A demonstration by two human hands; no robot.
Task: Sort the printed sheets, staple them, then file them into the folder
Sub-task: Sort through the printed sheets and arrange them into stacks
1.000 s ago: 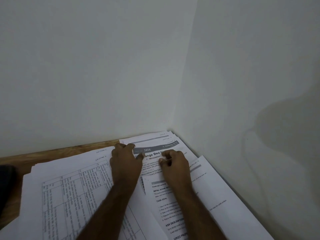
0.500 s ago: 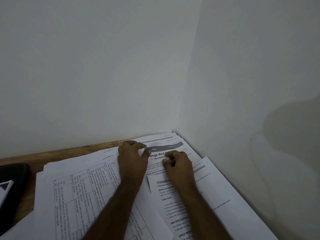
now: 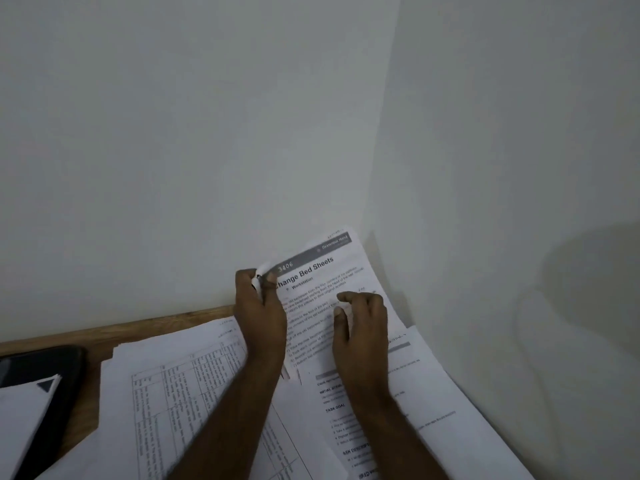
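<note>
My left hand (image 3: 260, 311) pinches the top left corner of a printed sheet headed "Change Bed Sheets" (image 3: 325, 271) and holds its upper part raised and curled off the pile, near the wall corner. My right hand (image 3: 362, 327) hovers over the middle of that sheet with curled fingers, fingertips at its surface; whether they pinch paper is unclear. Under the raised sheet lies another printed sheet with a "TASK GOAL" heading (image 3: 349, 417). A pile of sheets printed with tables (image 3: 180, 403) lies to the left of my arms.
A wooden table (image 3: 104, 332) fills a corner between two white walls. At the left edge lies a black folder (image 3: 59, 372) with a white stack of paper (image 3: 24, 414) on it. More white sheets (image 3: 460, 410) fan out along the right wall.
My left hand has lifted the top sheet's upper corner off the pile, so the sheet now curls upward. My right hand has slid a little down and right. The camera view has shifted.
</note>
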